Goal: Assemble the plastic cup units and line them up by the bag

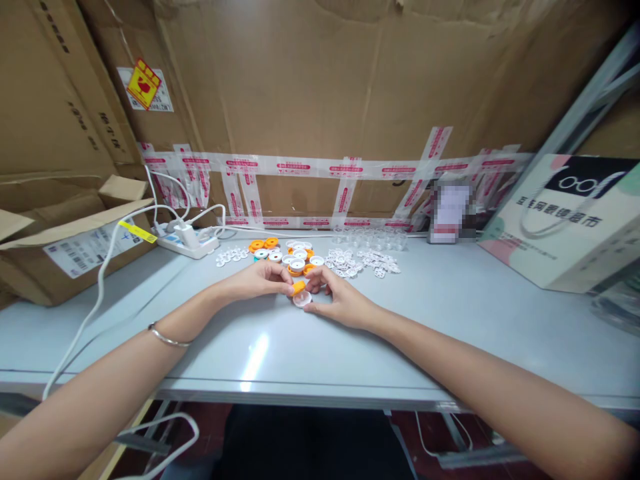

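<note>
My left hand (263,279) pinches a small orange round plastic part (299,287) between thumb and fingers, tilted over the table. Just below it, my right hand (340,298) holds a white round plastic cap (302,299) by its edge. The orange part and the white cap overlap in view; I cannot tell whether they touch. Behind my hands lie several orange round parts (257,245) and white round parts (299,255) in a loose group. Small white flat pieces (345,263) are heaped to the right of them.
White small parts (231,256) lie left of the group, clear plastic pieces (373,238) behind. A power strip (193,245) with cables and an open cardboard box (75,233) stand left. A phone (449,212) leans at the back; a paper bag (560,227) stands right.
</note>
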Available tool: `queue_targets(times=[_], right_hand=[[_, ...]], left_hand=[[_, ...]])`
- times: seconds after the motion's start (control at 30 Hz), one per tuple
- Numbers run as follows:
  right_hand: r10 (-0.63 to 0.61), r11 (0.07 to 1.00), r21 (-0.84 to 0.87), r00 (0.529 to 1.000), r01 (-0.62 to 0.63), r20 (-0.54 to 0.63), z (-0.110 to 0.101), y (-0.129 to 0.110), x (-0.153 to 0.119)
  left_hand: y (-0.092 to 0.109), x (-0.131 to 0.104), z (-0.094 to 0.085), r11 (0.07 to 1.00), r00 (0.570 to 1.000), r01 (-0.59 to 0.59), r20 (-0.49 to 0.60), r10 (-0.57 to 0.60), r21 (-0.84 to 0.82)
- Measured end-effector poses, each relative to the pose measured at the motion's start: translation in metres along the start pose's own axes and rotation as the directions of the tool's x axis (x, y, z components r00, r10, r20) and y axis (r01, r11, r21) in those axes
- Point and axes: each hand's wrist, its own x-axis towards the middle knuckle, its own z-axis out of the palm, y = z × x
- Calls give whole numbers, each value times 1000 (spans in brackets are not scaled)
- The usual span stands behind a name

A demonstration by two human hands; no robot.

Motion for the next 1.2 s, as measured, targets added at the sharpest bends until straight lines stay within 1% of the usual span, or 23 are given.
queue_targets(times=[0.13, 0.23, 0.37, 0.5, 0.6, 0.73, 0.87, 1.0, 1.1, 1.2], right_hand=[[-8, 1000, -9, 1000, 8, -19, 0, -1, 0], [-27, 999, 25, 999, 28, -22, 0, -2, 0], [-28, 996, 80, 1000, 28, -3, 0, -4, 0], [-19, 995, 98, 1000, 19, -3, 0, -5, 1], [-20, 995, 100, 1000, 21, -10, 0, -4, 1], [-21, 994, 109, 1000, 23, -18, 0, -3, 1], [-18, 993, 113, 1000, 20, -19, 1, -1, 1], [-19, 994, 111, 1000, 21, -17, 1, -1, 2], [10, 997, 82, 1000, -8, -17, 1, -2, 2], [18, 997, 71, 1000, -17, -15, 0, -4, 1]], left_hand=[[-5, 1, -1, 995, 997, -67, -21, 69, 69], [-8, 1, -4, 985, 994, -101, -28, 106, 138], [-9, 2, -4, 981, 993, -113, -21, 118, 160], [-8, 1, -3, 982, 991, -126, -26, 131, 139], [-8, 1, -2, 982, 991, -128, -6, 130, 136], [-6, 0, 0, 971, 990, -143, 18, 142, 190], [1, -1, 4, 919, 977, -211, 33, 212, 334], [7, -2, 8, 862, 953, -295, 62, 296, 412], [10, -3, 11, 815, 941, -325, 83, 327, 479], [12, -5, 13, 768, 938, -330, 100, 332, 549]])
